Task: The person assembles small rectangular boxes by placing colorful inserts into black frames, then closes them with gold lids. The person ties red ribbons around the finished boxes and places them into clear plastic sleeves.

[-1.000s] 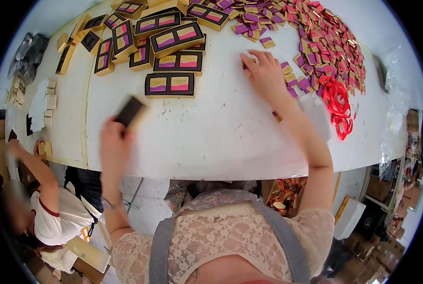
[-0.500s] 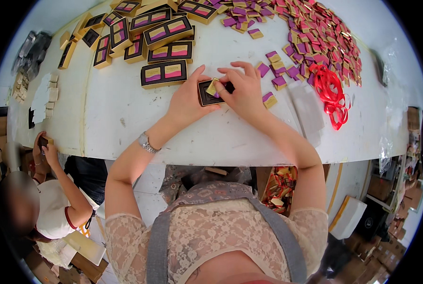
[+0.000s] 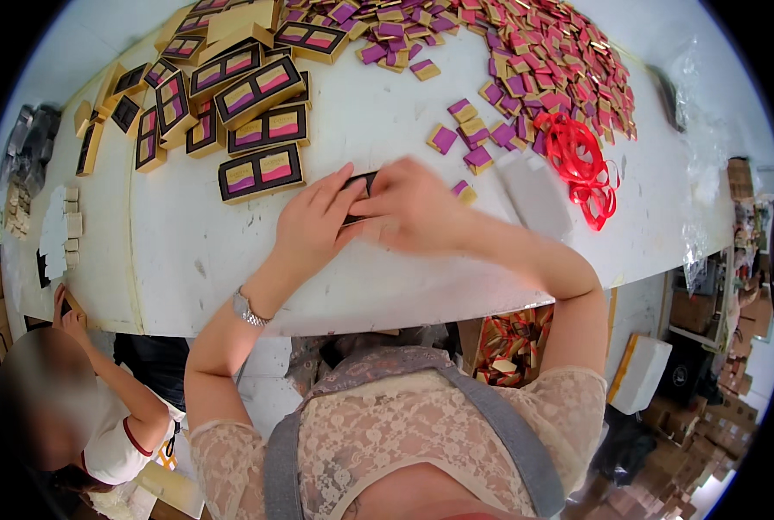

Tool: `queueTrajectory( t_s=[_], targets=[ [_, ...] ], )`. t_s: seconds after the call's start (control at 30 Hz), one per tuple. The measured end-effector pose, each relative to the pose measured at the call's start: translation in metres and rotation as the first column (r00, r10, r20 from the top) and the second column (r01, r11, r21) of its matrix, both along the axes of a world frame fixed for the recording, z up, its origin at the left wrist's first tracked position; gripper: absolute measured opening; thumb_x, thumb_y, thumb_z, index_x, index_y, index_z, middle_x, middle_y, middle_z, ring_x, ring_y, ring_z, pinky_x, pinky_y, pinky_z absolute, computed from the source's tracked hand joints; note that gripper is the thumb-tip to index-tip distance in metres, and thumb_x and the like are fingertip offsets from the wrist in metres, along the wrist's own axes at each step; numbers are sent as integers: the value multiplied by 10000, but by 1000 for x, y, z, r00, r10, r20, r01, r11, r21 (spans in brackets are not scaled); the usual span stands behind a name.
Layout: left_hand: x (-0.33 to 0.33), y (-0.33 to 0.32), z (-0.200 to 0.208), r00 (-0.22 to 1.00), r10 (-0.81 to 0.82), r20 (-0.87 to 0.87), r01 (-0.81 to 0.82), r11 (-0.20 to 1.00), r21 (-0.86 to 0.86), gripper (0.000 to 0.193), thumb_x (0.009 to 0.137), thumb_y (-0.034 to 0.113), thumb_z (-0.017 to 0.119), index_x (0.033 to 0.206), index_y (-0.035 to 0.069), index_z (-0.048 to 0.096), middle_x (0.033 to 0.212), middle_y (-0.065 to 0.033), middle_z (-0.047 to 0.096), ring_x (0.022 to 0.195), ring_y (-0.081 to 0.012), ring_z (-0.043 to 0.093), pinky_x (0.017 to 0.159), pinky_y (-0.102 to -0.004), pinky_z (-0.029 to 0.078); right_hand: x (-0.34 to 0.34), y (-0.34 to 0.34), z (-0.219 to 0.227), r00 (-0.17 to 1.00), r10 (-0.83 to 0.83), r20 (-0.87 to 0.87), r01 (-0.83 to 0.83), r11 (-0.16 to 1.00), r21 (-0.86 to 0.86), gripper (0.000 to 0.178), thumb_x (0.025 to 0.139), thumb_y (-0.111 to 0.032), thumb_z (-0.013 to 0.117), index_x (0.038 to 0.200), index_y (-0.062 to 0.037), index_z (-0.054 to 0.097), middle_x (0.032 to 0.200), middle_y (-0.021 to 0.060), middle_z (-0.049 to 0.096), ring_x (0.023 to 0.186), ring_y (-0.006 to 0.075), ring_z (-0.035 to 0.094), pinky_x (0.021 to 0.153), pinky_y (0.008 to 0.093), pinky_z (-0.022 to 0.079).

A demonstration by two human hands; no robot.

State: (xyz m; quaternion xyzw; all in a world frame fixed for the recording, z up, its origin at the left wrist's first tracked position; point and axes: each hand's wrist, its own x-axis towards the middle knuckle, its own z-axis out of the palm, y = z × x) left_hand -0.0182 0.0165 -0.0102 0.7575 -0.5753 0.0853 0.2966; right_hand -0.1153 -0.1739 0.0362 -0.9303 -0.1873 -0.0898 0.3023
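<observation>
Left hand [image 3: 309,221] is holding small dark box [image 3: 367,182]
Right hand [image 3: 413,208] is partly covering it, grip indeterminable; filled boxes [image 3: 260,90] are lying at ten o'clock, red ribbon [image 3: 565,132] at three

From my remote view, a wide white table [image 3: 422,295] spans the middle, a yellowish seam crossing its left part and small dark scuffs marking the top. Beyond it I see a pale wall [image 3: 84,43] at upper left. To my right, shelving [image 3: 697,336] stands near piled cardboard boxes [image 3: 721,425]. Pale floor [image 3: 267,381] shows below the near edge; the light is bright.
</observation>
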Motion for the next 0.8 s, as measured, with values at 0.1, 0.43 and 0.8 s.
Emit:
queueTrajectory(
  t_s=[0.1, 0.43, 0.8],
  targets=[
    [2, 2, 6, 997, -20, 75, 18, 999, 34, 550, 688, 242, 784, 1176, 59, 608, 1327, -131, 539, 1085, -298, 583, 863, -374, 518, 86, -96, -17, 709, -678, -194, 704, 699, 128, 226, 869, -283, 630, 964, -104, 729, 882, 133, 692, 792, 268, 668, 700, 368, 526],
    [11, -1, 6, 999, -34, -26, 35, 999, 18, 548, 699, 225, 775, 1196, 66, 608, 1327, -106, 549, 1097, -302, 570, 866, -366, 516, 131, -215, -79, 605, -753, 261, 795, 551, -254, 314, 854, -295, 633, 1129, -143, 637, 860, 154, 675, 899, 350, 634, 752, 455, 523],
    [8, -5, 5, 1000, -25, 6, 25, 1000, -13, 516, 739, 262, 759, 1202, 95, 604, 1318, -71, 551, 1073, -255, 568, 853, -352, 510, 100, -234, -54, 724, -688, 52, 681, 701, -211, 367, 796, -353, 690, 1080, -121, 703, 882, 108, 673, 958, 321, 610, 830, 446, 496]
  ],
)
